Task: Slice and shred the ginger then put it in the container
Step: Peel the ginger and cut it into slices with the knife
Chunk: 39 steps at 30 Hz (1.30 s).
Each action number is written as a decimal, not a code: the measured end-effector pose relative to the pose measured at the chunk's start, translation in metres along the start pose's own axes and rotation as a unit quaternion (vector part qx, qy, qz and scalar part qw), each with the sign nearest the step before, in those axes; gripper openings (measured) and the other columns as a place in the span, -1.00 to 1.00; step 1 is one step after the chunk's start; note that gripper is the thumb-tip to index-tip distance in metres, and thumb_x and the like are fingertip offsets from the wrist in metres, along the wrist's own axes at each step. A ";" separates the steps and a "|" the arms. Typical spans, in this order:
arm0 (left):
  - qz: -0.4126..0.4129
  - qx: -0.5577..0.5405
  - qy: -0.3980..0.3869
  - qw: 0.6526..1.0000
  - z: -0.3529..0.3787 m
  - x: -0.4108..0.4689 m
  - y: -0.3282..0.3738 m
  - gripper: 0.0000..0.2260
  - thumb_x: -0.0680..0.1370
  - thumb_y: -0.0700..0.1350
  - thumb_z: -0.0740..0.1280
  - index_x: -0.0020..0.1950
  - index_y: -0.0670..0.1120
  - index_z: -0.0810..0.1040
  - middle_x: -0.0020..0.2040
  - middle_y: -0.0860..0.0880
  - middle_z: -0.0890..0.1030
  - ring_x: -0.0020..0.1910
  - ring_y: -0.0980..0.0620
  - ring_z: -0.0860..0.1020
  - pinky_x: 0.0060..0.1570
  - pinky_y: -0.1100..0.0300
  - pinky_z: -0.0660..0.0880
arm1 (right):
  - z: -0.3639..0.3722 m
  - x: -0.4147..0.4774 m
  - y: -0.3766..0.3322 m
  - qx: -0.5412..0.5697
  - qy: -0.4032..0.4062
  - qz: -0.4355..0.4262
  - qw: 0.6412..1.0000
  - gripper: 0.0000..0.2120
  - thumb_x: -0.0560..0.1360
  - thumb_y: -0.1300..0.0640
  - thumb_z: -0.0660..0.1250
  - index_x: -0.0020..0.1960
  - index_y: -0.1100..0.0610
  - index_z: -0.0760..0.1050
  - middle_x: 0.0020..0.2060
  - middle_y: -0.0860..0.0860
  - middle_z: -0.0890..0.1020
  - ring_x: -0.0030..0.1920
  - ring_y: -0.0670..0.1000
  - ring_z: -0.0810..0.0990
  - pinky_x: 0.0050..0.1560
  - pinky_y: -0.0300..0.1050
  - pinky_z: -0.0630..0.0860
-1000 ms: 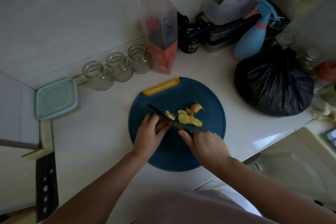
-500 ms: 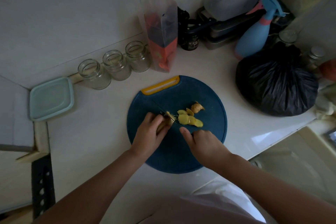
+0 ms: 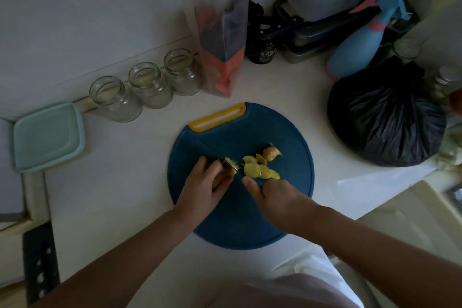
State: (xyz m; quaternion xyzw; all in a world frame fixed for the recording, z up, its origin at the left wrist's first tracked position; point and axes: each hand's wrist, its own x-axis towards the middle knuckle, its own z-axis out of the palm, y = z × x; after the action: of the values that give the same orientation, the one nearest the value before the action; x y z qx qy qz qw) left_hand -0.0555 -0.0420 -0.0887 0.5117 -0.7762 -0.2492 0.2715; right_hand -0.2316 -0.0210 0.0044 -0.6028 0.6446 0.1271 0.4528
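A round blue cutting board with a yellow handle lies on the white counter. My left hand holds down a stack of ginger slices, with fine ginger shreds showing at its fingertips. My right hand grips the knife handle; the dark knife blade runs up-left from it against the shreds. Loose ginger slices and a ginger knob lie just right of the blade. A pale green lidded container sits at the far left.
Three glass jars line the back wall beside a red-and-clear bag. A black plastic bag, a blue spray bottle and stacked tins crowd the back right. A sink lies at lower right.
The knife blade has come down onto the ginger under my left fingers, and its flat side no longer shows. Both hands stay in nearly the same spot on the board.
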 end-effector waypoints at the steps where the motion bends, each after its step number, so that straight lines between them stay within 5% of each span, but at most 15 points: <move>1: 0.001 -0.004 -0.004 1.000 0.000 0.000 -0.001 -0.81 0.52 0.08 0.25 0.01 0.01 0.39 -0.11 -0.02 0.39 -0.23 0.17 0.38 -0.20 0.44 0.32 | -0.001 0.003 0.001 0.001 -0.001 -0.003 1.000 -0.57 0.71 0.08 -0.11 0.56 0.14 0.07 -0.37 0.04 0.24 -0.36 0.08 0.33 -0.32 -0.08 0.33; 5: 0.001 -0.014 -0.012 1.000 0.000 0.001 -0.004 -0.80 0.52 0.09 0.25 0.04 0.01 0.41 -0.08 0.02 0.37 -0.20 0.15 0.43 -0.18 0.46 0.34 | -0.001 0.004 -0.001 0.013 -0.018 0.015 1.000 -0.53 0.71 0.08 -0.11 0.53 0.32 0.02 -0.36 0.05 0.23 -0.42 -0.02 0.23 -0.40 -0.16 0.25; 7: 0.009 -0.017 -0.009 1.000 0.000 0.002 -0.002 -0.83 0.52 0.06 0.27 0.01 0.01 0.39 -0.09 0.06 0.32 -0.22 0.22 0.35 -0.17 0.55 0.30 | -0.001 0.012 -0.002 0.030 0.006 0.001 1.000 -0.37 0.66 -0.14 -0.17 0.21 0.40 0.36 -0.37 0.05 0.32 -0.41 -0.04 0.28 -0.28 -0.10 0.35; 9: 0.010 -0.017 -0.007 1.000 0.001 0.002 0.000 -0.84 0.52 0.04 0.26 -0.04 0.00 0.36 -0.11 0.07 0.29 -0.23 0.23 0.29 -0.19 0.60 0.28 | -0.005 0.021 -0.008 0.028 0.022 -0.028 0.999 -0.35 0.62 -0.24 -0.19 -0.09 0.32 0.35 -0.37 0.03 0.38 -0.37 -0.02 0.35 -0.15 -0.06 0.38; 11: -0.001 -0.019 -0.002 1.000 0.001 0.002 0.000 -0.83 0.52 0.07 0.23 -0.07 0.00 0.34 -0.13 0.06 0.29 -0.25 0.22 0.29 -0.23 0.57 0.28 | -0.006 0.027 -0.015 0.028 0.039 -0.039 0.998 -0.43 0.65 -0.18 -0.15 -0.12 0.28 0.33 -0.37 0.02 0.37 -0.35 -0.01 0.37 -0.14 -0.07 0.36; 14: 0.001 -0.023 0.001 1.000 0.001 0.001 -0.002 -0.83 0.53 0.06 0.23 -0.08 0.00 0.33 -0.13 0.05 0.31 -0.25 0.22 0.29 -0.21 0.51 0.28 | -0.003 0.030 -0.016 0.027 0.040 -0.033 0.998 -0.41 0.64 -0.18 -0.15 -0.07 0.30 0.37 -0.36 0.03 0.39 -0.32 0.03 0.40 -0.14 -0.05 0.37; 16: 0.002 -0.023 -0.001 1.000 0.001 0.003 -0.003 -0.83 0.53 0.05 0.24 -0.06 -0.01 0.34 -0.14 0.00 0.35 -0.25 0.16 0.33 -0.19 0.45 0.27 | -0.001 0.035 -0.021 0.082 0.042 0.010 0.996 -0.48 0.68 -0.08 -0.12 0.23 0.32 0.37 -0.25 0.09 0.43 -0.28 0.04 0.38 -0.15 -0.05 0.36; 18: -0.002 -0.018 0.000 1.000 0.002 0.004 -0.003 -0.82 0.51 0.05 0.25 -0.03 -0.03 0.36 -0.15 -0.04 0.39 -0.24 0.12 0.36 -0.19 0.42 0.27 | -0.001 0.042 -0.028 0.099 0.045 0.033 0.994 -0.49 0.70 0.11 -0.08 0.57 0.25 -0.16 0.03 0.21 0.44 -0.09 0.11 0.43 -0.13 -0.02 0.36; 20: -0.006 -0.016 0.001 1.000 0.002 0.002 -0.004 -0.80 0.51 0.06 0.25 0.01 -0.03 0.37 -0.15 -0.05 0.39 -0.25 0.11 0.36 -0.20 0.42 0.27 | -0.001 0.048 -0.028 0.073 0.035 0.018 0.997 -0.42 0.69 0.17 -0.07 0.52 0.14 -0.40 0.20 0.26 0.39 0.11 0.19 0.46 -0.04 0.04 0.42; 22: -0.013 -0.020 -0.002 1.000 0.001 0.001 -0.005 -0.80 0.51 0.09 0.24 0.00 -0.01 0.37 -0.15 -0.03 0.39 -0.25 0.11 0.37 -0.23 0.41 0.29 | -0.002 0.051 -0.027 0.102 0.032 0.022 0.994 -0.48 0.70 0.09 -0.08 0.58 0.19 -0.17 0.12 0.25 0.43 0.11 0.19 0.47 -0.02 0.01 0.42; 24: -0.025 -0.030 -0.002 0.999 -0.001 0.002 -0.004 -0.78 0.51 0.12 0.24 -0.04 -0.01 0.36 -0.15 0.00 0.38 -0.26 0.11 0.39 -0.26 0.38 0.32 | 0.001 0.045 -0.024 0.122 0.069 -0.007 0.990 -0.48 0.67 -0.11 -0.11 0.28 0.29 0.34 -0.16 0.11 0.47 -0.06 0.15 0.49 -0.08 -0.05 0.40; 25: -0.027 -0.035 0.000 0.999 -0.002 0.001 -0.004 -0.77 0.51 0.12 0.25 -0.05 -0.02 0.37 -0.14 0.00 0.38 -0.25 0.10 0.41 -0.27 0.35 0.36 | 0.002 0.041 -0.021 0.105 0.072 -0.030 0.991 -0.48 0.66 -0.17 -0.12 0.11 0.22 0.41 -0.25 0.07 0.45 -0.11 0.14 0.48 -0.08 -0.05 0.40; 31: -0.024 -0.064 0.008 0.998 -0.002 0.001 -0.002 -0.81 0.47 0.08 0.32 -0.07 0.00 0.41 -0.12 0.02 0.40 -0.22 0.13 0.44 -0.23 0.33 0.40 | 0.008 0.003 0.011 0.100 0.041 0.013 0.994 -0.50 0.59 -0.28 -0.07 -0.34 0.02 0.27 -0.38 0.07 0.43 -0.34 0.00 0.43 -0.13 -0.08 0.41; 35: -0.014 -0.053 -0.001 0.999 -0.002 0.001 -0.003 -0.81 0.48 0.05 0.32 -0.03 -0.04 0.48 -0.10 0.04 0.40 -0.18 0.17 0.43 -0.17 0.46 0.35 | 0.011 0.010 0.013 0.059 0.046 0.022 0.997 -0.42 0.54 -0.36 -0.11 -0.27 0.08 0.36 -0.40 0.00 0.41 -0.41 -0.08 0.35 -0.18 -0.12 0.36; 39: -0.013 -0.049 -0.007 0.999 0.000 0.001 -0.002 -0.76 0.50 0.04 0.31 -0.03 -0.14 0.54 -0.09 0.00 0.44 -0.15 0.08 0.49 -0.14 0.33 0.44 | 0.015 0.017 0.012 -0.045 0.005 -0.016 0.999 -0.25 0.49 -0.33 -0.25 0.35 0.08 0.42 -0.41 0.00 0.35 -0.46 -0.12 0.32 -0.45 -0.26 0.24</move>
State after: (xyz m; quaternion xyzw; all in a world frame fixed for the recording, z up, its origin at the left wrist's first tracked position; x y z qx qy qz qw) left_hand -0.0546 -0.0441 -0.0902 0.5063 -0.7582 -0.2934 0.2876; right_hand -0.2340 -0.0191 -0.0211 -0.6332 0.6310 0.1460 0.4238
